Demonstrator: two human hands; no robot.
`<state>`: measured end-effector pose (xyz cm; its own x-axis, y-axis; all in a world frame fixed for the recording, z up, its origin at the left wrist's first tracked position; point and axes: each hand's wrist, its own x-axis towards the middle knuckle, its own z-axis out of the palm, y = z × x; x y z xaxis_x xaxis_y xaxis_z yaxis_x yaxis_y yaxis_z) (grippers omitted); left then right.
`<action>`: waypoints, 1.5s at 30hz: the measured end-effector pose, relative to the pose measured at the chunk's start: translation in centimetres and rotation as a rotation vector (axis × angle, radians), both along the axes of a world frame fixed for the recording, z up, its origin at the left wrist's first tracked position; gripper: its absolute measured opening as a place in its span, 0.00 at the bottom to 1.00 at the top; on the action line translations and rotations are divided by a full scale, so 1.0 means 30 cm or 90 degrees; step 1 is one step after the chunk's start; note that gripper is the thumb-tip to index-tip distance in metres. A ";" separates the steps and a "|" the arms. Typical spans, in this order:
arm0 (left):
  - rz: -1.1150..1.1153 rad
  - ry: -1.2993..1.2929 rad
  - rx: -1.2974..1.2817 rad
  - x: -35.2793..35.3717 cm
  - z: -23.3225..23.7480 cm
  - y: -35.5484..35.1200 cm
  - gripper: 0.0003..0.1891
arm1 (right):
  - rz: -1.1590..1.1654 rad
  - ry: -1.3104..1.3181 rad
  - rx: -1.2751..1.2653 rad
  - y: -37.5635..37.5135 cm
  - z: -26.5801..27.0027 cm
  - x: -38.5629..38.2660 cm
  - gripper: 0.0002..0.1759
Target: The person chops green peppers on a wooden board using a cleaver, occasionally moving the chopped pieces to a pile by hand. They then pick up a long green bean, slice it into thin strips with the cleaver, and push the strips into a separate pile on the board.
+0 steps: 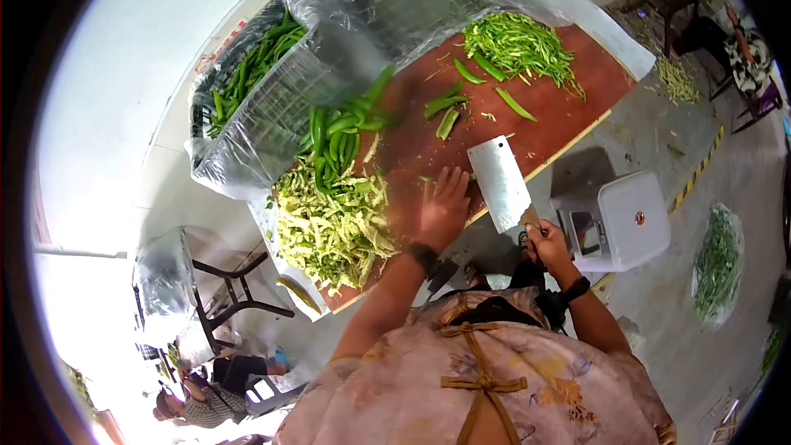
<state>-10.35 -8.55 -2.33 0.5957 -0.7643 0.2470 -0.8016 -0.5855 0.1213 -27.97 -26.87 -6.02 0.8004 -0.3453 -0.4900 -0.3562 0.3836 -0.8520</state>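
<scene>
My right hand [545, 245] grips the wooden handle of a cleaver [499, 183]. Its broad blade extends over the front edge of the reddish-brown board [420, 144]. On the board lies my left hand [446, 204], fingers stretched out, just left of the blade. Bits of green show by its fingertips; anything under the palm is hidden. Beyond it are some cut green pepper pieces [448, 123]. To the left, whole green peppers [336, 138] lie against a heap of pale yellow-green scraps [334, 227]. A pile of thin green pepper strips [519, 48] sits at the far right.
Plastic-lined crates [255, 124] stand along the board's back, one holding green peppers. A white lidded bin [630, 222] is on the floor to the right, near a bag of greens [718, 264]. A black-legged stool [235, 292] and a seated person [210, 400] are at lower left.
</scene>
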 end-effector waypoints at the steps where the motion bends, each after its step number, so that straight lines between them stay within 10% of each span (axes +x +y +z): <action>1: -0.006 0.004 0.008 -0.006 0.009 0.001 0.27 | 0.001 -0.014 -0.002 0.007 -0.018 0.002 0.10; 45: -0.040 0.076 0.058 0.021 -0.004 0.021 0.30 | -0.022 0.001 0.031 0.043 0.013 -0.045 0.09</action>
